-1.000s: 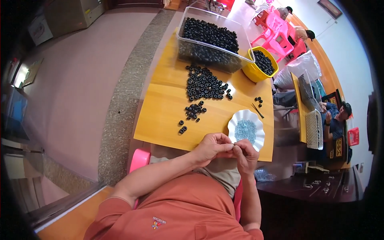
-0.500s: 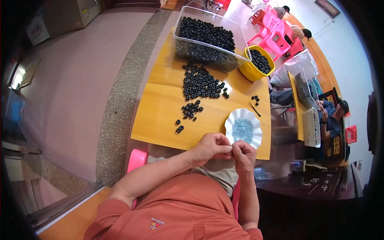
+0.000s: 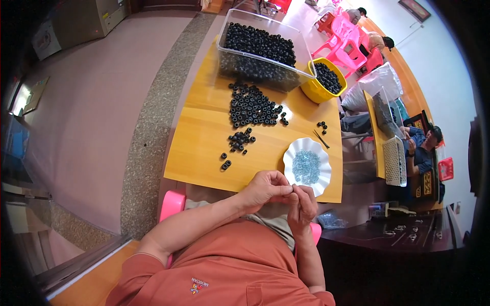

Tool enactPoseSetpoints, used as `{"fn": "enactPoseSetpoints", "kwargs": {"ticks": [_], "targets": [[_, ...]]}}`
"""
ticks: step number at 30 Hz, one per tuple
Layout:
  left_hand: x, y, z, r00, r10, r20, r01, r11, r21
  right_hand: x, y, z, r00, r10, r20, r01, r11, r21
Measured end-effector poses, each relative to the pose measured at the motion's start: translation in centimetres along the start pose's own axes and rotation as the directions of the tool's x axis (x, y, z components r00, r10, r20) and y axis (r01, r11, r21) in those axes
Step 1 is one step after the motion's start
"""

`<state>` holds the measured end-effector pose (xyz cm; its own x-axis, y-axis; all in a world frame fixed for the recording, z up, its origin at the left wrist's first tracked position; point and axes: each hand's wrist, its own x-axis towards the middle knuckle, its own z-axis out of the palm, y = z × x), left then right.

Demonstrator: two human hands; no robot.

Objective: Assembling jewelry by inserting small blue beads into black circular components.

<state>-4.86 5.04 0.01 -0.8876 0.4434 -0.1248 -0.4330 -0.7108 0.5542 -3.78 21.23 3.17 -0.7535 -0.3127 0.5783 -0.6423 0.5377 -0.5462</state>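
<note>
My left hand [image 3: 266,191] and my right hand [image 3: 302,205] meet just off the near edge of the table, with fingertips pinched together. Whatever small thing lies between the fingers is hidden. Right beyond them stands a white scalloped dish [image 3: 321,186] holding many small, clear pale-blue pieces [image 3: 306,167]. Farther left on the table, several small black rings [image 3: 240,140] form a little cluster, with a larger spread of black rings [image 3: 253,106] behind it. A pair of dark tweezers [image 3: 321,139] lies beyond the dish, near a few more black pieces [image 3: 322,126].
At the table's far end stand a clear plastic bin [image 3: 265,76] and a yellow tub [image 3: 317,95], both filled with black rings. A pink chair [image 3: 172,204] is under me. To the right, another person [image 3: 422,148] sits by a white basket [image 3: 395,162].
My right hand has dropped slightly and turned, its fingers now more curled beside the left fingertips. The whole view has shifted a little; the things on the table stay put.
</note>
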Motion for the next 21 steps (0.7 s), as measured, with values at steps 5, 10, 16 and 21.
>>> {"fn": "enactPoseSetpoints", "kwargs": {"ticks": [5,10,16,21], "targets": [[0.1,0.2,0.0,0.999,0.045,0.009,-0.045,0.999,0.014,-1.7,-0.3,0.8,0.985,0.171,0.025,-0.172,0.959,0.224],[-0.2,0.9,0.4,0.996,0.090,-0.016,-0.090,0.996,0.026,-2.8,0.4,1.2,0.990,0.141,0.024,-0.141,0.990,-0.010],[-0.2,1.0,0.5,0.994,0.108,-0.016,-0.107,0.991,0.079,-1.9,2.1,1.4,0.992,0.070,0.101,-0.041,0.963,-0.266],[-0.3,1.2,0.5,0.992,0.120,0.023,-0.122,0.988,0.092,-0.5,2.5,1.4,0.992,0.068,0.108,-0.028,0.942,-0.333]]}}
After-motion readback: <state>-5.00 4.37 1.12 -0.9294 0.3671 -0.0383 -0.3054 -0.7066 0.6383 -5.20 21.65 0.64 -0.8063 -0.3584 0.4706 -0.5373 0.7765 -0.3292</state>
